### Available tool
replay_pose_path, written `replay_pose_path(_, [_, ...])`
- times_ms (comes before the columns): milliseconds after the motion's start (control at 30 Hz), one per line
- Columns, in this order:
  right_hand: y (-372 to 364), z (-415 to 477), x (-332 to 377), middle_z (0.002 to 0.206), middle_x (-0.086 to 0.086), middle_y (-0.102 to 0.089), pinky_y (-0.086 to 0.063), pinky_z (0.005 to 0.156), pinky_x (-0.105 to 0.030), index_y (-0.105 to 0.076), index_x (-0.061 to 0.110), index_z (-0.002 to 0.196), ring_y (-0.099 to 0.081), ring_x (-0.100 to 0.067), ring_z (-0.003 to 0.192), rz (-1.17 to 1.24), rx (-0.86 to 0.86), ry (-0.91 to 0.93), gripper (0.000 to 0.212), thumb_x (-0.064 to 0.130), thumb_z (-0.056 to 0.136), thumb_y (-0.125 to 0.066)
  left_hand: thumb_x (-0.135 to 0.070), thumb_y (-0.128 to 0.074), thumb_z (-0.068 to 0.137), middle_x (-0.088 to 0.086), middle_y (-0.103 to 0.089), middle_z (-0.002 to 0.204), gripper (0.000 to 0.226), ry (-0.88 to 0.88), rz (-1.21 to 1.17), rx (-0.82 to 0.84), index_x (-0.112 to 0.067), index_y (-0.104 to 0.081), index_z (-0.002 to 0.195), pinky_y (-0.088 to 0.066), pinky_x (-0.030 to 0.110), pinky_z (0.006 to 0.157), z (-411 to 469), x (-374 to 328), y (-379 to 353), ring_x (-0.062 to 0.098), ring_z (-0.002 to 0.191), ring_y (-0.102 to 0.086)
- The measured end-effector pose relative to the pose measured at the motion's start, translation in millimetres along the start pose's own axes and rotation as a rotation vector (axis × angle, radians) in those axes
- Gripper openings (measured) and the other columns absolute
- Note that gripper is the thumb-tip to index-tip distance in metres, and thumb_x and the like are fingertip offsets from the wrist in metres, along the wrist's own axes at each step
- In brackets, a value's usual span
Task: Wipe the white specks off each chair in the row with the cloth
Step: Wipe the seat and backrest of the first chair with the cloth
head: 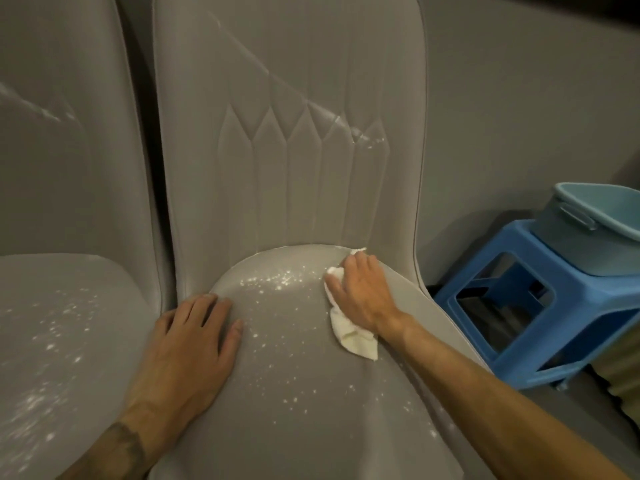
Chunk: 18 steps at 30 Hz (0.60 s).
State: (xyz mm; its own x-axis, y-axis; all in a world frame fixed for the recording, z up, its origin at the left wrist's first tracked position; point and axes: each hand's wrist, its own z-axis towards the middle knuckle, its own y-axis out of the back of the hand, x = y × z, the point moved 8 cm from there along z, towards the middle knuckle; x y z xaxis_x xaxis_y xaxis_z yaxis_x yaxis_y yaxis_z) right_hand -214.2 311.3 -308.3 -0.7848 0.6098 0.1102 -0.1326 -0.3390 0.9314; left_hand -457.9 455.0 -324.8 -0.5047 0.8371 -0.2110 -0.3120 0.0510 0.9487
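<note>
While the left hand [194, 344] rests flat on the centre-frame chair [298, 188], the right hand [360, 292] grips the cloth [349, 337] beside white specks [277, 282].

Grey chair seat [298, 427] with scattered white specks [278, 281], a white cloth [353, 341], a flat left hand [188, 341]

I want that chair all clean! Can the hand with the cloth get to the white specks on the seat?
Probably yes. The right hand holds the cloth on that seat; the white specks lie just beside it, nothing between. The left hand rests clear, farther left.
</note>
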Motion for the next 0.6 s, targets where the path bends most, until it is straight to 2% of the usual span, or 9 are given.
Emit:
replay_pose_path(100, [3.8, -10.8, -18.7, 0.092, -0.009, -0.050, -0.038, 0.076, -0.039, -0.050, 0.008, 0.095, -0.041, -0.025, 0.080, 0.002, 0.036, 0.112, 0.043, 0.045, 0.099, -0.028, -0.054, -0.025, 0.103, 0.000, -0.061, 0.131, 0.057, -0.017, 0.016, -0.006, -0.021, -0.062, 0.132, -0.049, 0.049, 0.103, 0.3, -1.0, -0.9, 0.024, 0.121, -0.057])
replay_pose_path(233, [1.5, 12.2, -47.2, 0.092, -0.015, -0.054, -0.037, 0.067, -0.041, -0.054, 0.004, 0.095, -0.048, -0.032, 0.079, -0.092, -0.041, -0.107, 0.046, 0.040, 0.101, -0.026, -0.048, -0.031, 0.102, 0.003, -0.064, 0.124, 0.052, -0.035, 0.051, -0.043, -0.017, -0.065, 0.126, -0.051, 0.048, 0.096, -1.4, -4.3, 2.4, 0.026, 0.115, -0.061])
replay_pose_path(300, [-2.7, 24.0, -32.7, 0.094, -0.016, -0.055, -0.036, 0.069, -0.041, -0.055, 0.003, 0.096, -0.048, -0.033, 0.081, -0.071, -0.036, -0.195, 0.035, 0.032, 0.103, -0.037, -0.047, -0.033, 0.101, 0.004, -0.064, 0.124, 0.050, -0.035, 0.046, -0.052, -0.017, -0.066, 0.125, -0.050, 0.047, 0.096, -0.6, -3.7, 4.1, 0.026, 0.114, -0.060])
replay_pose_path(367, [-4.2, 22.2, -2.2, 0.086, -0.017, -0.056, -0.040, 0.068, -0.041, -0.055, 0.005, 0.088, -0.044, -0.030, 0.074, -0.012, -0.021, -0.099, 0.016, 0.018, 0.097, -0.054, -0.046, -0.034, 0.101, 0.004, -0.064, 0.124, 0.049, -0.046, 0.049, -0.058, -0.017, -0.065, 0.124, -0.049, 0.047, 0.096, -0.8, -3.5, 3.7, 0.026, 0.114, -0.059])
replay_pose_path(400, [-2.8, 14.0, 12.3, 0.082, -0.016, -0.054, -0.043, 0.068, -0.042, -0.055, 0.007, 0.085, -0.043, -0.029, 0.071, -0.020, -0.030, 0.012, 0.015, 0.018, 0.094, -0.059, -0.046, -0.034, 0.101, 0.004, -0.063, 0.124, 0.048, -0.051, 0.051, -0.060, -0.017, -0.065, 0.124, -0.049, 0.046, 0.097, -0.8, -3.2, 3.2, 0.025, 0.114, -0.058])
replay_pose_path(433, [-0.2, 3.2, 21.2, 0.084, -0.012, -0.053, -0.044, 0.071, -0.043, -0.055, 0.009, 0.087, -0.043, -0.028, 0.074, -0.033, -0.022, 0.105, 0.021, 0.028, 0.096, -0.057, -0.046, -0.033, 0.101, 0.004, -0.063, 0.124, 0.048, -0.053, 0.051, -0.062, -0.018, -0.064, 0.124, -0.048, 0.046, 0.097, -0.7, -3.1, 3.2, 0.025, 0.115, -0.058])
replay_pose_path(500, [6.5, -17.7, 17.3, 0.095, -0.002, -0.048, -0.040, 0.082, -0.036, -0.054, 0.013, 0.099, -0.042, -0.024, 0.084, -0.018, 0.035, 0.124, 0.050, 0.060, 0.096, -0.039, -0.047, -0.032, 0.102, 0.003, -0.062, 0.125, 0.047, -0.052, 0.040, -0.064, -0.019, -0.063, 0.124, -0.046, 0.045, 0.099, -1.0, -2.4, 2.9, 0.024, 0.117, -0.056])
replay_pose_path(533, [7.1, -26.1, 10.0, 0.098, 0.000, -0.047, -0.038, 0.084, -0.033, -0.053, 0.013, 0.102, -0.041, -0.022, 0.086, -0.027, 0.060, 0.108, 0.059, 0.068, 0.093, -0.032, -0.047, -0.032, 0.102, 0.003, -0.062, 0.126, 0.047, -0.048, 0.034, -0.066, -0.020, -0.063, 0.124, -0.046, 0.045, 0.100, -1.3, -1.6, 2.1, 0.024, 0.118, -0.056])
replay_pose_path(600, [9.7, -36.3, -0.4, 0.098, -0.002, -0.048, -0.041, 0.083, -0.034, -0.052, 0.012, 0.101, -0.042, -0.022, 0.086, -0.053, 0.056, 0.099, 0.060, 0.067, 0.093, -0.030, -0.047, -0.032, 0.102, 0.002, -0.061, 0.127, 0.047, -0.047, 0.032, -0.070, -0.020, -0.062, 0.126, -0.046, 0.046, 0.101, -1.1, 1.0, 0.2, 0.024, 0.119, -0.056])
